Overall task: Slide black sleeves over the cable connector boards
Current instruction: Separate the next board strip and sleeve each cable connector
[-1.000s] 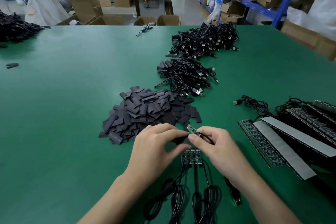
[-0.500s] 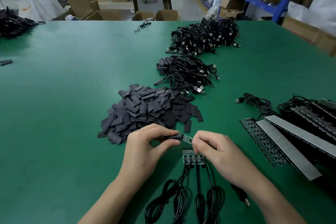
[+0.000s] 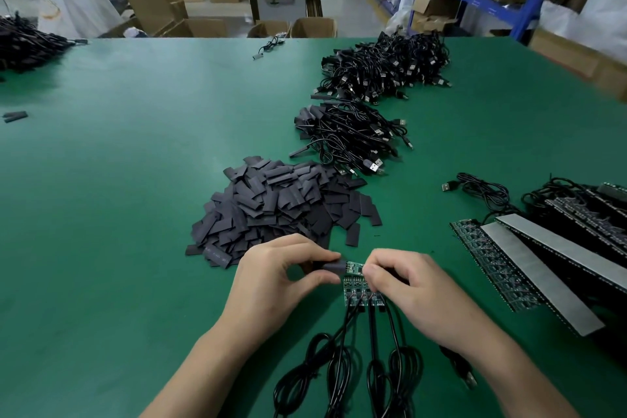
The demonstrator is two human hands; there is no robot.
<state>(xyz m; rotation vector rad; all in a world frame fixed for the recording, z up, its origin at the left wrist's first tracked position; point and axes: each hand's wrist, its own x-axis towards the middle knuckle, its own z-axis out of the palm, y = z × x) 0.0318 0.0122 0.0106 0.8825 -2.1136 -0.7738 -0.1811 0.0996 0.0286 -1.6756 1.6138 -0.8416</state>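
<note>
My left hand pinches a black sleeve between thumb and fingers, just above the green table. The sleeve's open end covers the left tip of a small green connector board. My right hand pinches that board's cable end from the right. Under my hands lies a joined panel of connector boards with black cables coiled toward me. A big heap of loose black sleeves sits just beyond my left hand.
Two piles of black USB cables lie farther back. Strips of connector boards with grey backing are stacked at the right, with a loose USB cable. Another cable pile is far left. Cardboard boxes and blue shelving stand beyond the table.
The board turned from tilted up to level, and my left hand brought the sleeve up onto its left end. Both hands shifted slightly away from me.
</note>
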